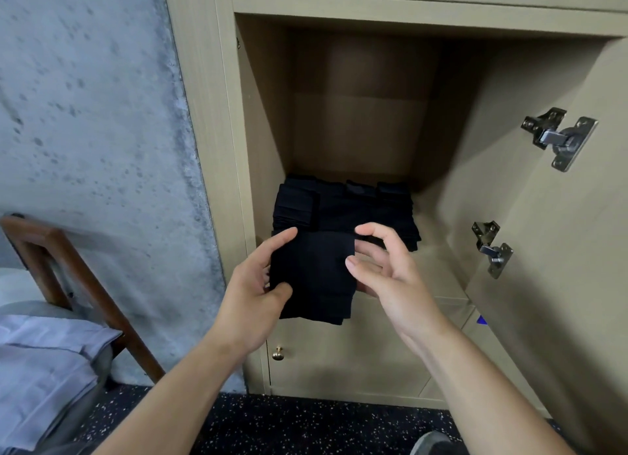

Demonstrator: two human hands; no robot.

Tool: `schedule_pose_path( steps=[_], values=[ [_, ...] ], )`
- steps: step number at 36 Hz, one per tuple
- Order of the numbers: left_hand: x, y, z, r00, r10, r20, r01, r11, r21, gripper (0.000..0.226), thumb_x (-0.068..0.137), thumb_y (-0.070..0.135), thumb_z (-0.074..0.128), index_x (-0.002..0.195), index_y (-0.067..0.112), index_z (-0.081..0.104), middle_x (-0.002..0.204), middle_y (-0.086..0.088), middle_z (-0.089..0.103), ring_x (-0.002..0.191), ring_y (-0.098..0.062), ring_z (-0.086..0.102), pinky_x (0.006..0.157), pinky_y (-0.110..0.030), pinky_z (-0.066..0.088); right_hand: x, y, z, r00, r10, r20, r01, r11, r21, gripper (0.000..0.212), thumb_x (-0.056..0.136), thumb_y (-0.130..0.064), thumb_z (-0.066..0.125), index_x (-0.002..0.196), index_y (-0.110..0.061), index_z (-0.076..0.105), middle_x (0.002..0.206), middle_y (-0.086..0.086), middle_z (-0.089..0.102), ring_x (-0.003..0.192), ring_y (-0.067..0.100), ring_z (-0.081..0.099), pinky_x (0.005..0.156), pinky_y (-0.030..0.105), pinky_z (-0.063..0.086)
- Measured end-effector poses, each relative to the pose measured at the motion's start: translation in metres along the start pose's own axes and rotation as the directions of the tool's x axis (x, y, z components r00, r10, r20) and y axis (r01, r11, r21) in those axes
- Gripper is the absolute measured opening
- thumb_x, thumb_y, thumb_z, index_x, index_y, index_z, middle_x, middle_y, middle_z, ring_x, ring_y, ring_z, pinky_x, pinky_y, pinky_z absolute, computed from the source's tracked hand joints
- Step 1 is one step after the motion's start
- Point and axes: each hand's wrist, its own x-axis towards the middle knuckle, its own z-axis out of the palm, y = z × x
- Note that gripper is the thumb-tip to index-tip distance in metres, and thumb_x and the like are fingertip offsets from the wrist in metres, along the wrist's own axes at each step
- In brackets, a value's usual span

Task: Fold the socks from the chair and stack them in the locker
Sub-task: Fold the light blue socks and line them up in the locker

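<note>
A folded black sock [312, 277] is held in front of the open locker [441, 237], just below its shelf level. My left hand [258, 284] grips the sock's left edge, thumb on top and fingers behind. My right hand [384, 271] sits at the sock's right edge, fingers reaching under it, thumb and index finger lifted and loosely curled above. Inside the locker lies a stack of folded black socks [346, 206] on the floor of the compartment, directly behind the held sock.
The locker door [550, 216] stands open on the right with two metal hinges [557, 138]. A wooden chair [68, 267] with light blue cloth [44, 359] is at the lower left. A lower door with a brass knob [278, 353] sits beneath. Grey wall on the left.
</note>
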Motion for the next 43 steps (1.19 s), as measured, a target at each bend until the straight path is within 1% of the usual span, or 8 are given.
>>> schedule_pose_path(
  steps=[6, 11, 17, 24, 28, 32, 39, 43],
  values=[
    [0.006, 0.004, 0.008, 0.999, 0.035, -0.005, -0.035, 0.999, 0.011, 0.077, 0.092, -0.022, 0.046, 0.145, 0.034, 0.052, 0.129, 0.017, 0.069, 0.124, -0.005, 0.062, 0.102, -0.028, 0.054, -0.002, -0.004, -0.015, 0.981, 0.105, 0.164, -0.063, 0.967, -0.245, 0.043, 0.097, -0.016, 0.070, 0.126, -0.047, 0.064, 0.140, -0.008, 0.059, 0.110, 0.008, 0.069, 0.104, 0.033, 0.051],
    [0.016, 0.002, 0.020, 0.998, 0.041, 0.046, -0.041, 0.999, -0.005, 0.057, 0.100, -0.003, 0.058, 0.142, 0.035, 0.055, 0.132, 0.013, 0.067, 0.124, -0.011, 0.063, 0.101, -0.035, 0.056, 0.007, -0.005, -0.028, 0.992, 0.083, 0.094, -0.062, 0.976, -0.209, 0.050, 0.096, -0.005, 0.068, 0.127, -0.045, 0.064, 0.137, -0.009, 0.062, 0.105, 0.009, 0.071, 0.096, 0.027, 0.054],
    [0.032, -0.006, 0.043, 0.993, -0.012, 0.120, 0.005, 0.998, 0.058, 0.056, 0.099, 0.005, 0.063, 0.139, 0.043, 0.055, 0.132, 0.018, 0.066, 0.119, -0.008, 0.066, 0.106, -0.038, 0.052, 0.030, 0.005, -0.054, 0.997, 0.071, -0.016, -0.073, 0.967, -0.242, 0.055, 0.093, -0.014, 0.070, 0.129, -0.055, 0.060, 0.148, -0.003, 0.054, 0.124, 0.017, 0.062, 0.110, 0.048, 0.048],
    [0.076, -0.021, 0.074, 0.995, -0.031, 0.096, 0.022, 0.995, 0.094, 0.063, 0.097, 0.004, 0.066, 0.132, 0.056, 0.057, 0.137, 0.001, 0.065, 0.124, -0.019, 0.064, 0.115, -0.044, 0.045, 0.047, 0.004, -0.078, 0.991, 0.075, -0.113, -0.097, 0.973, -0.208, 0.053, 0.097, -0.013, 0.068, 0.130, -0.053, 0.059, 0.134, -0.011, 0.046, 0.110, -0.005, 0.056, 0.090, 0.019, 0.044],
    [0.103, -0.023, 0.092, 0.994, -0.030, 0.107, 0.022, 0.997, 0.078, 0.061, 0.097, 0.001, 0.065, 0.140, 0.044, 0.055, 0.125, 0.002, 0.071, 0.107, -0.016, 0.071, 0.105, -0.039, 0.054, 0.061, 0.010, -0.091, 0.980, 0.079, -0.181, -0.111, 0.979, -0.173, 0.049, 0.097, -0.013, 0.066, 0.126, -0.052, 0.062, 0.133, -0.009, 0.050, 0.102, -0.006, 0.065, 0.104, 0.034, 0.050],
    [0.128, -0.025, 0.109, 0.993, -0.017, 0.121, 0.010, 0.998, 0.065, 0.060, 0.098, -0.001, 0.063, 0.139, 0.042, 0.055, 0.132, 0.002, 0.068, 0.111, -0.008, 0.070, 0.104, -0.034, 0.054, 0.076, 0.021, -0.103, 0.969, 0.076, -0.236, -0.113, 0.982, -0.149, 0.046, 0.098, -0.008, 0.063, 0.124, -0.046, 0.065, 0.129, -0.006, 0.061, 0.105, 0.006, 0.068, 0.091, 0.030, 0.057],
    [0.170, -0.037, 0.132, 0.994, -0.038, 0.106, 0.026, 0.993, 0.115, 0.059, 0.098, 0.003, 0.065, 0.139, 0.044, 0.054, 0.117, -0.003, 0.073, 0.102, -0.013, 0.073, 0.093, -0.034, 0.060, 0.099, 0.030, -0.122, 0.946, 0.154, -0.286, -0.167, 0.986, -0.019, 0.042, 0.099, -0.008, 0.066, 0.135, -0.028, 0.063, 0.128, 0.002, 0.054, 0.113, 0.014, 0.065, 0.091, 0.032, 0.061],
    [0.191, -0.044, 0.144, 0.992, -0.052, 0.118, 0.034, 0.988, 0.151, 0.058, 0.098, 0.005, 0.065, 0.141, 0.043, 0.052, 0.107, -0.006, 0.075, 0.089, -0.016, 0.074, 0.074, -0.027, 0.061, 0.111, 0.036, -0.127, 0.932, 0.165, -0.323, -0.168, 0.986, 0.017, 0.043, 0.099, -0.008, 0.065, 0.139, -0.023, 0.062, 0.140, 0.008, 0.052, 0.122, 0.020, 0.062, 0.088, 0.030, 0.061]
  ],
)
